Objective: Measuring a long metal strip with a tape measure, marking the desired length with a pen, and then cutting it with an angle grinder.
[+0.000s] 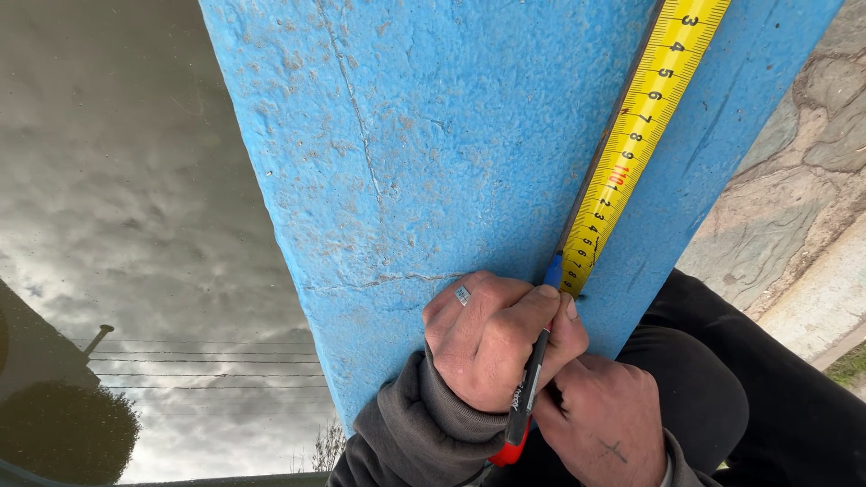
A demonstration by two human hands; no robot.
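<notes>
A blue, rough painted concrete ledge [424, 153] with fine cracks runs away from me. A yellow tape measure [631, 135] lies along its right part, its near end by my thumb. My left hand [487, 343], a ring on one finger, grips a black marker [532, 379] with a red back end. The marker's blue tip touches the ledge beside the tape's edge. My right hand [604, 419], with a small cross mark on its back, sits just below, pressed against the left hand. Its fingers are hidden, so what it holds is unclear.
Still water [135, 225] reflecting grey clouds, wires and a tree lies to the left of the ledge. Stone paving [794, 171] and a pale kerb [825, 298] are to the right. My dark trouser leg [749, 379] is at bottom right.
</notes>
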